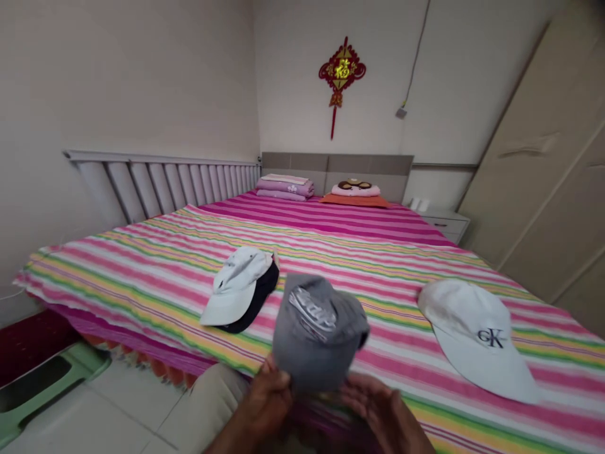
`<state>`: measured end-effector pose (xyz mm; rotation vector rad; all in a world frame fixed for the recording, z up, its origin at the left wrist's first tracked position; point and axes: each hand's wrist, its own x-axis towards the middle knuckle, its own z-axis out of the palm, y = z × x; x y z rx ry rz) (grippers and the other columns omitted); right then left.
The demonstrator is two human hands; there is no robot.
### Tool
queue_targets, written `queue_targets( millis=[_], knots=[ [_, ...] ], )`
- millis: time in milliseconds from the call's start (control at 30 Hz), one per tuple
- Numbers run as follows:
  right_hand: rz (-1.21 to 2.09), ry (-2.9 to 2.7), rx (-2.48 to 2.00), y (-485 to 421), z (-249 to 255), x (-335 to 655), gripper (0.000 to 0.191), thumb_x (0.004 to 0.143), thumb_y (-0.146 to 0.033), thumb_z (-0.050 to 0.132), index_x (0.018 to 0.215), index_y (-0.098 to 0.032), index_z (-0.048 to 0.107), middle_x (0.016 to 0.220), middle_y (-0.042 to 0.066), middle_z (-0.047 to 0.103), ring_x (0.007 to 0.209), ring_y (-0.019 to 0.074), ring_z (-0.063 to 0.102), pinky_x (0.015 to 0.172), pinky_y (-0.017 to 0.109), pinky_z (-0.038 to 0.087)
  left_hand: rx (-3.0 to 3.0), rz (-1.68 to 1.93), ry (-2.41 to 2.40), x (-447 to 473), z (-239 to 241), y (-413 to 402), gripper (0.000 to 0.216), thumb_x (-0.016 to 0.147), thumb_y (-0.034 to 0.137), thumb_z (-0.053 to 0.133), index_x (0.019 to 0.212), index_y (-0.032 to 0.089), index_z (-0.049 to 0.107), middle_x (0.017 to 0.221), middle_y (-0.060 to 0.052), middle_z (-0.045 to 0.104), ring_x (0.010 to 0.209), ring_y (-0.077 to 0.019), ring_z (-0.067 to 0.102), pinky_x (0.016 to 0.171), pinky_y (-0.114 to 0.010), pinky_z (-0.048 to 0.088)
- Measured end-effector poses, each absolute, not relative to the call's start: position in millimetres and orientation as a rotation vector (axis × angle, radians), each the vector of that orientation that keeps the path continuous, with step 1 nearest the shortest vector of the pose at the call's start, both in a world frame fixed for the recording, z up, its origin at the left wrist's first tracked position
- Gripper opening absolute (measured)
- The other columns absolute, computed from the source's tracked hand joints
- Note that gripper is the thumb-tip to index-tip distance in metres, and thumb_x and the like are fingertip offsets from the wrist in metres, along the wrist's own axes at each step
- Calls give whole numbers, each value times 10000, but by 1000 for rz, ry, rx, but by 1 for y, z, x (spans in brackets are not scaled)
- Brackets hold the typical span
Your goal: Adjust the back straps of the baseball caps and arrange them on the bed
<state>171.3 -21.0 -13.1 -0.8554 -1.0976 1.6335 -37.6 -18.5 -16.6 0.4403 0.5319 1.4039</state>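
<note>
A grey baseball cap (pixel 316 337) with silvery lettering is held up in front of me, over the near edge of the bed. My left hand (pixel 271 394) pinches its lower left edge, thumb on top. My right hand (pixel 378 403) is at the cap's lower right with its fingers stretched out; its fingertips are at or just under the edge, and whether they touch cannot be made out. To the left, a white cap (pixel 239 284) lies partly over a dark cap (pixel 265 293). On the right rests a white cap with "CK" letters (pixel 472 334).
A striped sheet (pixel 155 277) covers the bed. Folded purple bedding (pixel 286 188) and a pink folded item (pixel 354 189) lie by the headboard (pixel 297 165). A radiator (pixel 174 186) runs along the left wall. A green stool (pixel 51 391) stands on the floor at left, a nightstand (pixel 444 224) at right.
</note>
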Motion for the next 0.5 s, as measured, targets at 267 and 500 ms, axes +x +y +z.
queue_targets(
  millis=[267, 500],
  knots=[
    [1812, -656, -490, 2, 46, 163, 315, 624, -510, 647, 737, -222, 703, 646, 63, 707, 943, 275, 604, 920, 478, 371, 473, 1054, 368, -27, -60, -48, 450, 476, 184, 733, 915, 179, 633, 898, -68, 679, 1000, -276, 563, 854, -355, 415],
    [1917, -677, -595, -15, 31, 176, 245, 493, -427, 756, 629, -228, 711, 523, 51, 681, 834, 313, 643, 859, 471, 435, 476, 995, 355, -43, -41, -12, 456, 619, 574, 593, 782, 149, 633, 788, -85, 682, 986, -273, 571, 886, -377, 389]
  ],
)
